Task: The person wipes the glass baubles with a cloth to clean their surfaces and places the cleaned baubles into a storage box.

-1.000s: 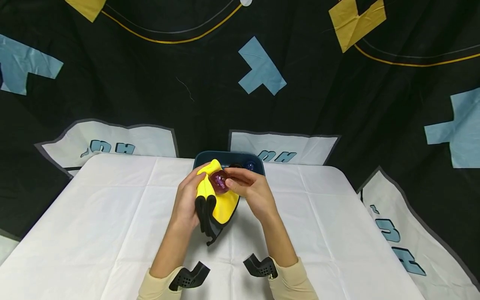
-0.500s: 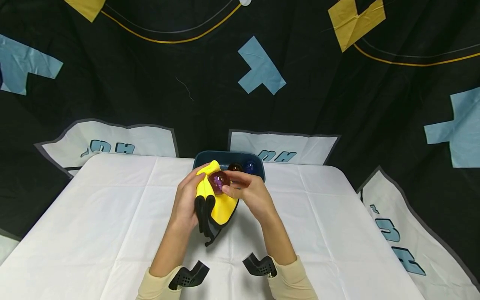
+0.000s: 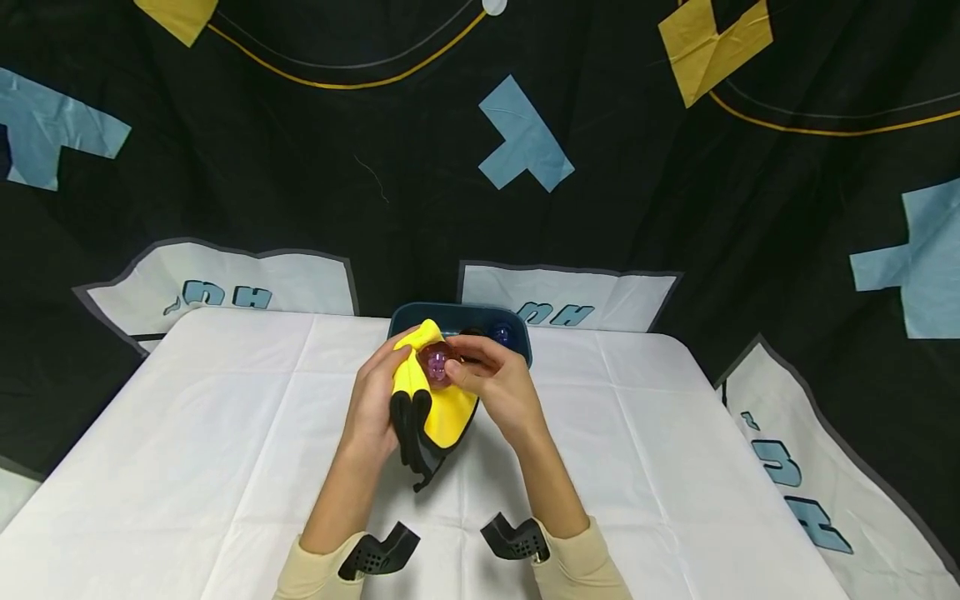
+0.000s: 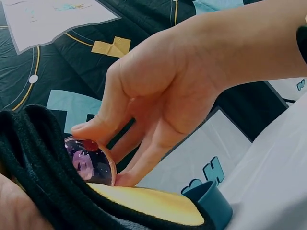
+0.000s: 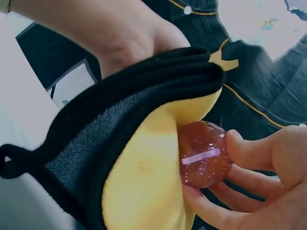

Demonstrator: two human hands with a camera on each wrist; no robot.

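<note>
My left hand [image 3: 370,404] grips a folded yellow cloth [image 3: 452,417] with a black border, a grey reverse side and a small hanging loop. Against its yellow face lies a clear reddish-purple ball [image 3: 433,365] with glitter and a small pink-purple figure inside. The thumb and fingers of my right hand [image 3: 504,385] pinch this ball from the right, plain to see in the right wrist view, where the ball [image 5: 204,153] touches the cloth [image 5: 144,172]. Most of the left fingers are hidden behind the cloth.
A dark teal bin [image 3: 435,315] stands at the table's far edge, just behind the hands. Inside it are a dark blue ball [image 3: 501,334] and a brownish ball, mostly covered by the right hand. White cloth covers the table [image 3: 225,467]; a black patterned curtain [image 3: 300,167] hangs behind.
The ball has turned slightly against the cloth, and the right fingers have shifted on it, covering more of the brownish ball than half a second ago. The left hand and cloth stay almost still.
</note>
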